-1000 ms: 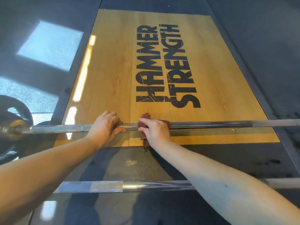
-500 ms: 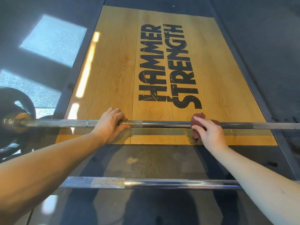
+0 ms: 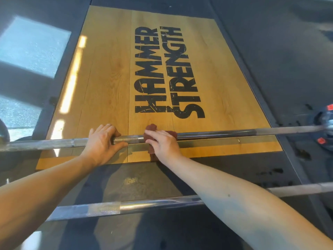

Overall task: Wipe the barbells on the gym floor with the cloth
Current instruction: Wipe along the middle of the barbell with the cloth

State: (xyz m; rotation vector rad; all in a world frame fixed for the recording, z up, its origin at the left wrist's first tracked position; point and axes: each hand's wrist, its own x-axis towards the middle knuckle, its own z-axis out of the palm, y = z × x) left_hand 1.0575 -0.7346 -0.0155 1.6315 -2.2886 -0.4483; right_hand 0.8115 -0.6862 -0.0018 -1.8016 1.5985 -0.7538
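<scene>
Wooden lifting platform (image 3: 108, 87) fills the upper centre, ringed by dark rubber flooring (image 3: 279, 60). Across mid-frame lies the far barbell (image 3: 225, 132). The left hand (image 3: 100, 143) curls over it at centre-left. Just beside it, the right hand (image 3: 164, 143) clamps a dark red cloth (image 3: 151, 127) around the shaft. The near barbell (image 3: 126, 206) crosses the lower frame, untouched.

Gym for sure, weightlifting corner: wooden lifting platform (image 3: 104, 78) with a big HAMMER STRENGTH logo (image 3: 165, 74), dark rubber flooring (image 3: 270, 51) round it, one barbell (image 3: 234, 132) across it, second barbell (image 3: 144, 204) nearer, weight plate (image 3: 324, 121) at right
</scene>
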